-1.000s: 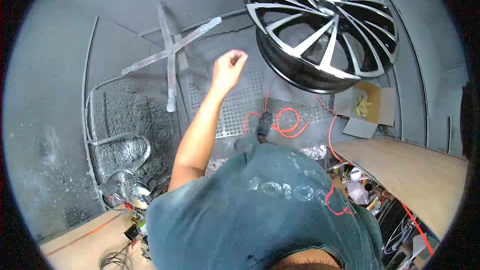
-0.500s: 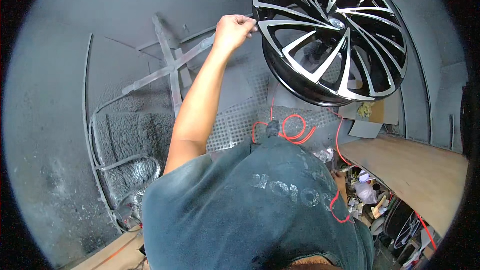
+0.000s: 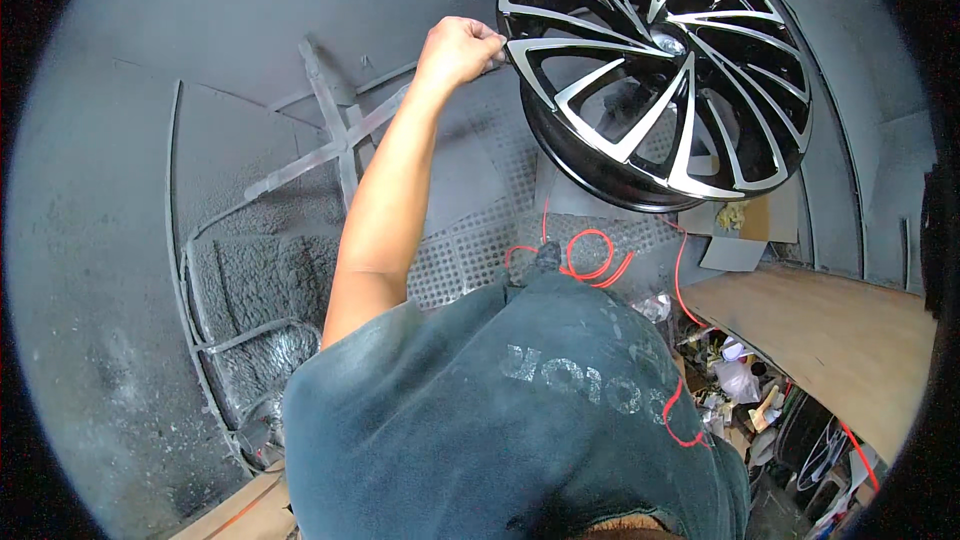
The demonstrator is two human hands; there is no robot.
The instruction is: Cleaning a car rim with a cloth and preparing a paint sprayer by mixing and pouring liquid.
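The left hand (image 3: 458, 48) is raised at the end of an outstretched bare arm, its fingers clenched on the left rim of a black and silver alloy wheel (image 3: 655, 70) that hangs tilted at the far right, above the perforated metal floor (image 3: 450, 260). The right hand is not in view. A red cable (image 3: 590, 258) loops on the floor below the wheel, a grey cross-shaped metal stand (image 3: 340, 140) stands far left of the arm, and a wooden surface (image 3: 830, 330) lies to the near right.
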